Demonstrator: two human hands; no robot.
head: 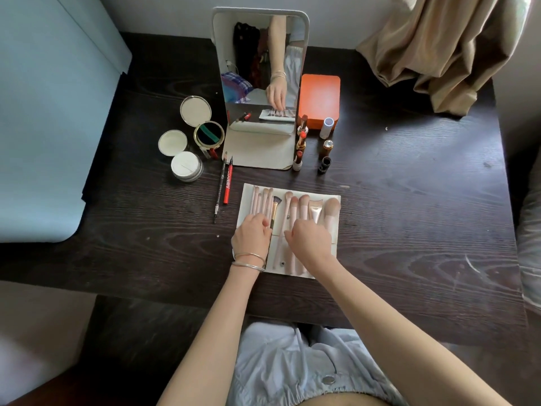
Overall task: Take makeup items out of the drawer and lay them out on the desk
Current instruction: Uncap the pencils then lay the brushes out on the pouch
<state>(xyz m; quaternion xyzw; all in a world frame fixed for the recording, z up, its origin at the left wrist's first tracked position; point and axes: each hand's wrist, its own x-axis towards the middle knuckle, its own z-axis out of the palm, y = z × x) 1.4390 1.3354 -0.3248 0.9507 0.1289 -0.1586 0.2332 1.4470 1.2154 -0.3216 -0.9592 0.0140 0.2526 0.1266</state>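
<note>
**Arranging brushes on an opened pouch, desk layout nearly full**

Head view. Resting on the near half of a white brush pouch (333, 200) spread flat on the dark desk (409, 215), both hands work among the brush handles. The left hand (251, 237) lies with fingers curled loosely over the slim pink brushes (260, 200) at the pouch's left side, just beside a black fan brush (275, 208); whether it pinches a handle cannot be told. The right hand (310, 243) is half-closed over the handles of the fuller pink brushes (304, 205), its fingertips hidden, so its hold is likewise unclear. The spread pouch appears to serve as a clean bed keeping the bristles off the wood.

Behind the pouch a standing mirror (260, 71) faces the person. Lipsticks (301, 142) stand in a row at its right, near an orange box (320, 98); powder compacts (196, 112) and two pencils (224, 186) lie at its left, grouped by kind.

The drawer is not in view. Judged from the layout, most items are already out.
</note>
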